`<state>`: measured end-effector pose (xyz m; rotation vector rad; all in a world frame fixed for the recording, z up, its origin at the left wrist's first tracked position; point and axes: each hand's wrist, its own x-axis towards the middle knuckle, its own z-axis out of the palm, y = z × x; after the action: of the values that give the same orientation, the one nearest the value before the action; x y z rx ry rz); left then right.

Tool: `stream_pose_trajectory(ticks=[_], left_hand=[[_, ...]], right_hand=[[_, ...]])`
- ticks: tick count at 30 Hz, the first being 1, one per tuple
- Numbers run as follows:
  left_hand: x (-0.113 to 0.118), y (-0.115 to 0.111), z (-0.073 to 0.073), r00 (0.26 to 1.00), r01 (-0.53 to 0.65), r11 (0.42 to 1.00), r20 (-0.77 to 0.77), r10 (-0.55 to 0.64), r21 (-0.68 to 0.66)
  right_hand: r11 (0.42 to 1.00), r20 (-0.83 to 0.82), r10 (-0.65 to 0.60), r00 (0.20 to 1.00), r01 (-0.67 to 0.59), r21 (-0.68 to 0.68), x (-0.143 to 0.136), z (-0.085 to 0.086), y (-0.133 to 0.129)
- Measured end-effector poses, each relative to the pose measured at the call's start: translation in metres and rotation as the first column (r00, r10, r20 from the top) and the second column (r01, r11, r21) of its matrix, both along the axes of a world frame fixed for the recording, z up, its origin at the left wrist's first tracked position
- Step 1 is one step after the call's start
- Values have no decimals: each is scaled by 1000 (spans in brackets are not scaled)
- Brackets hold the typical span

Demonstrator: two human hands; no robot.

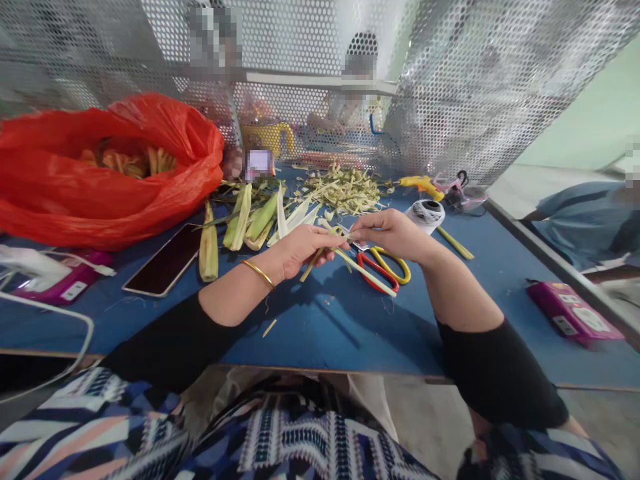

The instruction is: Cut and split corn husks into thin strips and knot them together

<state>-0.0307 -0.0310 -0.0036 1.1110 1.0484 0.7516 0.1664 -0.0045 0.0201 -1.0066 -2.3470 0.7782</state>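
My left hand [305,248] is closed around pale green plant strips [370,273], its thumb and fingers pressed together over them. One long strip slants down to the right past the fingers. My right hand [393,230] pinches the same strips near their crossing point, close to the left fingertips. Below my right hand lie scissors [385,270] with one red and one yellow handle, their blades partly hidden. Beside my right wrist stands a spool of white thread [427,215]. Green-yellow leaf-sheath pieces [255,220] and white pointed leaves [297,217] lie beyond my left hand.
A heap of pale plant pieces [345,190] lies at the back, near a yellow glue gun [423,185]. On the left are a red plastic bag [165,207] and a phone [165,260]. A purple box [573,310] sits right. A perforated metal screen [450,100] borders the blue table [310,333].
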Motion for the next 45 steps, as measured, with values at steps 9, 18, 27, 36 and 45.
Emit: stream_pose_trajectory(ticks=[9, 18, 27, 36, 45], left_hand=[[0, 1, -1, 998, -36, 997, 58, 40, -72], [2, 9, -5, 928, -245, 956, 245, 280, -162], [-5, 11, 4, 924, -160, 968, 317, 216, -194], [-11, 8, 13, 911, -141, 978, 366, 189, -155], [-8, 5, 15, 932, -202, 972, 282, 228, -118]], right_hand=[[894, 43, -200, 979, 164, 418, -8, -10, 4], [597, 285, -41, 958, -205, 775, -33, -8, -33], [456, 273, -136, 952, -184, 871, -54, -45, -31], [333, 116, 8, 993, -112, 936, -56, -39, -44], [312, 159, 90, 983, -180, 933, -47, -28, -43]])
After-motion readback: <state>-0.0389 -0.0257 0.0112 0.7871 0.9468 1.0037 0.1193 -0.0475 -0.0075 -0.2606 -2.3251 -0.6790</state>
